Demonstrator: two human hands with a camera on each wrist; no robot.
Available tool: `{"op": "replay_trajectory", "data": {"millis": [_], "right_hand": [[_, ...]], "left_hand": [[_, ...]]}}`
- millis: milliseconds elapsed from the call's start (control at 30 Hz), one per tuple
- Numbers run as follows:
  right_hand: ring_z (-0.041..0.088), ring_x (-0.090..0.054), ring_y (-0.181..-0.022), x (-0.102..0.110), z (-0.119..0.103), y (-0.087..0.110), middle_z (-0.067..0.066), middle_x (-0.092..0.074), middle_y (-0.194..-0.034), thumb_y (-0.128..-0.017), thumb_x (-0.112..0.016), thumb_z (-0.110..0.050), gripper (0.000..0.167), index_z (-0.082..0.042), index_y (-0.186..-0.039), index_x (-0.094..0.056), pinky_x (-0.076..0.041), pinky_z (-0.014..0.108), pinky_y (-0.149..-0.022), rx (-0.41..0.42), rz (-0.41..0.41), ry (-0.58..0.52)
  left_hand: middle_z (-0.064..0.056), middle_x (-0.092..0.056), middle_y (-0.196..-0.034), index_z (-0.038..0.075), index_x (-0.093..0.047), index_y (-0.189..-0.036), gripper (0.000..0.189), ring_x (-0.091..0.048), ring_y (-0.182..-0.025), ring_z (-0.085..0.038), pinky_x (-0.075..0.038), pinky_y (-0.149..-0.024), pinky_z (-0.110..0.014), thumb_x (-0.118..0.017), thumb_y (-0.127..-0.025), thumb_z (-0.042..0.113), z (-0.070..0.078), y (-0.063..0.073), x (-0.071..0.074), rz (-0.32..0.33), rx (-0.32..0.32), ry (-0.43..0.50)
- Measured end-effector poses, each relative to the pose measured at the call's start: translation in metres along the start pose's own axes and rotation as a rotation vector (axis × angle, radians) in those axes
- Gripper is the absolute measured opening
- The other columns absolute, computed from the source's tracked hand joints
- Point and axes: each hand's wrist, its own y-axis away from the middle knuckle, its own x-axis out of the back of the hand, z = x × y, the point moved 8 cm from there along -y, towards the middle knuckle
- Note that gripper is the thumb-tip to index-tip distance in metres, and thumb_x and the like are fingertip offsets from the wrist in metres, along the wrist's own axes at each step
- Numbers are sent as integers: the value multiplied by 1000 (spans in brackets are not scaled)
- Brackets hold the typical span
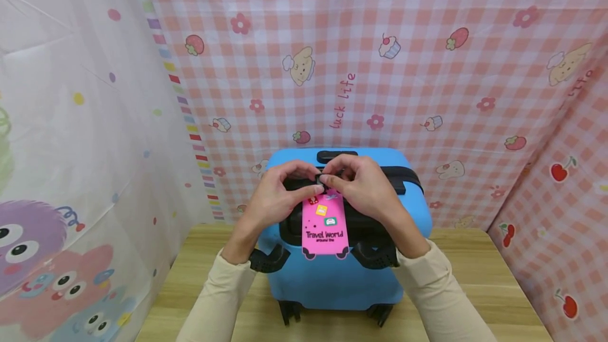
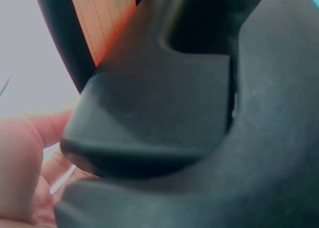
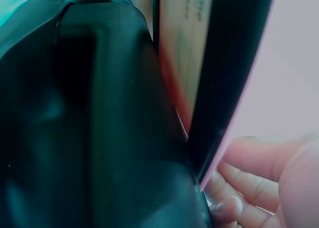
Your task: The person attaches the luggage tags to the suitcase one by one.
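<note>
A pink luggage tag [image 1: 325, 226] printed "Travel World" hangs face-up against a blue suitcase [image 1: 332, 281]. My left hand [image 1: 275, 194] and right hand [image 1: 368, 186] meet at the tag's top, pinching its black strap [image 1: 322, 179] between thumbs and fingertips. Just how the strap runs there is hidden by the fingers. In the left wrist view, a black suitcase part [image 2: 149, 108] covers much of my hand. From the right wrist, the tag's dark back and pink edge [image 3: 219, 160] show close to my curled fingers [image 3: 254, 185].
The suitcase stands on a wood-grain table [image 1: 456, 278]. A black top handle [image 1: 336, 156] and a black band [image 1: 404, 174] are on it, with wheels [image 1: 288, 311] below. Patterned cloth [image 1: 361, 9] hangs behind and at both sides.
</note>
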Motion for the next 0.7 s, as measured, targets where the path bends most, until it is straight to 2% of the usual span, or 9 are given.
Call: {"op": "replay_trajectory", "data": {"millis": [300,700], "right_hand": [[22,-51,-64,0,1,1,3,-60,-76,-92,-72,-24,12,-15,-100,-71,-42,31,-57,1,-44,-4],[22,-50,-63,1,3,-1,4,-57,-73,-91,-73,-23,14,-14,-101,-70,-40,29,-55,10,-56,-10]], "left_hand": [[-2,-70,-102,14,-70,-108,22,-66,-91,-18,-55,-80,-39,-77,-87,18,-1,-1,0,-1,7,7],[-1,-70,-106,15,-69,-114,25,-63,-96,-18,-54,-85,-40,-73,-90,18,-1,0,0,-42,-6,-4]]}}
